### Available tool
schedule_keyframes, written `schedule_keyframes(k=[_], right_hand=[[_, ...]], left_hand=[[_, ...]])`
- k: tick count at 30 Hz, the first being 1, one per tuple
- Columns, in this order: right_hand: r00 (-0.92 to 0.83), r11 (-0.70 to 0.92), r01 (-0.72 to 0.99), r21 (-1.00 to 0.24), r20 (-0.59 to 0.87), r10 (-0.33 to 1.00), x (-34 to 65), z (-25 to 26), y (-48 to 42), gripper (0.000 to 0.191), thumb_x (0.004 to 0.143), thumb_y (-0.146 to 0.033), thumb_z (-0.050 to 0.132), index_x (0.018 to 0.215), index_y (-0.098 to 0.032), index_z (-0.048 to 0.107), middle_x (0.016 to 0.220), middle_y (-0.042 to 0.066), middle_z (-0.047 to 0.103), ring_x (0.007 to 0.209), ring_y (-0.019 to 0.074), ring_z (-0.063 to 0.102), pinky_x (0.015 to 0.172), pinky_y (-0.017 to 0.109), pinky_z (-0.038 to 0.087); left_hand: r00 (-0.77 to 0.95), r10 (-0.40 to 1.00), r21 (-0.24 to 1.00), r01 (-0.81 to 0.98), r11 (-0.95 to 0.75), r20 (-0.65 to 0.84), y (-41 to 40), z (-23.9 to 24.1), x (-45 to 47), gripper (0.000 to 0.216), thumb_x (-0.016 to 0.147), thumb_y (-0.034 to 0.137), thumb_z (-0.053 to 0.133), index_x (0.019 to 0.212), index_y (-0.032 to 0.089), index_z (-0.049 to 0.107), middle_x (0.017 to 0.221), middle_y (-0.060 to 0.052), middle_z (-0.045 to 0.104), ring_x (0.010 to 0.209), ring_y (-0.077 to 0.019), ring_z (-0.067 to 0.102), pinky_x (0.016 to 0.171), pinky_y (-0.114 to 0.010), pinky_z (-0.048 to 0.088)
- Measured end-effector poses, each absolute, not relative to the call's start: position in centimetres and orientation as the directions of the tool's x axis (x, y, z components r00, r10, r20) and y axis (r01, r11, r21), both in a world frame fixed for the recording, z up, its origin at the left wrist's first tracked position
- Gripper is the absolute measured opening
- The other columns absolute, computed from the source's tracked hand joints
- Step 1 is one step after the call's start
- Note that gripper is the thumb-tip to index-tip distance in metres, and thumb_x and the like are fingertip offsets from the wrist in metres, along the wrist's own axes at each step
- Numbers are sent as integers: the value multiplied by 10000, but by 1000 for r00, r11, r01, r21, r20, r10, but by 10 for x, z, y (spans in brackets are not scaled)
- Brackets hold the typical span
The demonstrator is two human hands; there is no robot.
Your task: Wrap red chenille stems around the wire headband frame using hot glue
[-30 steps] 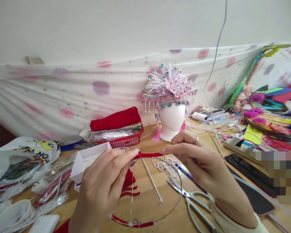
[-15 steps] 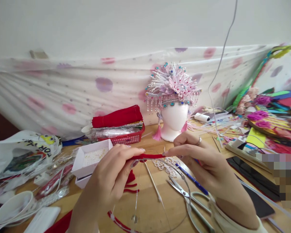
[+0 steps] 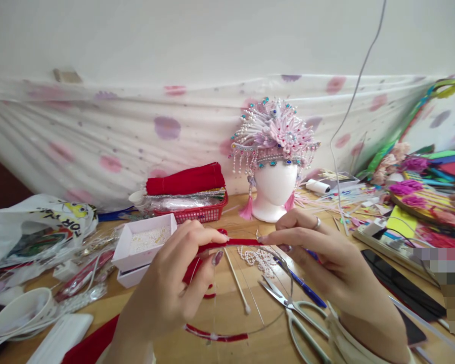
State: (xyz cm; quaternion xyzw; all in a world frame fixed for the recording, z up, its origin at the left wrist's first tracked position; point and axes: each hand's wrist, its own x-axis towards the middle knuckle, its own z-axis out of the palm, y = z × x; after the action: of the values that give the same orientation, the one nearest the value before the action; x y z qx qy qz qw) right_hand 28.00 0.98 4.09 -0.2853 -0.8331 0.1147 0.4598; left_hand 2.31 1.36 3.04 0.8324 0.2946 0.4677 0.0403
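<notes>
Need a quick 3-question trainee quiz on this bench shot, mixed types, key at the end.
1. True or false: the left hand and the right hand both touch the red strip.

2. Short answer: which hand is nearer the scissors?

3. Fill in the blank: the white mannequin head wears a beaded, pink-and-white ____.

Key:
1. True; fingers of each hand are on it.
2. The right hand; the scissors lie just beside its wrist in the picture.
3. Headdress.
</notes>
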Motion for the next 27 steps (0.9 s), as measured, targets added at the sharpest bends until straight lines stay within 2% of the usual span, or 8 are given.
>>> schedule_keyframes(k=[7,16,27], right_hand=[[-439,824,319,-468,698,566,277,40,12,470,943,20,471,1218,-296,685,937,26,607,836,159,568,675,286,456],[-450,828,337,-448,696,560,277,42,11,437,952,8,470,1187,-282,697,903,30,602,787,156,560,640,283,445],[-457,832,329,-448,695,555,277,39,13,427,948,20,472,1201,-258,674,920,29,605,816,153,572,669,289,457]], left_hand=[[378,514,328,456,-827,770,15,29,21,284,933,40,521,1126,239,583,926,-15,673,834,-135,657,700,-221,554],[405,511,299,481,-824,758,15,32,22,278,940,37,523,1118,243,580,961,-11,712,881,-144,680,781,-239,568],[403,512,319,456,-831,758,16,31,22,280,938,16,520,1096,241,573,936,2,682,807,-120,663,714,-218,562]])
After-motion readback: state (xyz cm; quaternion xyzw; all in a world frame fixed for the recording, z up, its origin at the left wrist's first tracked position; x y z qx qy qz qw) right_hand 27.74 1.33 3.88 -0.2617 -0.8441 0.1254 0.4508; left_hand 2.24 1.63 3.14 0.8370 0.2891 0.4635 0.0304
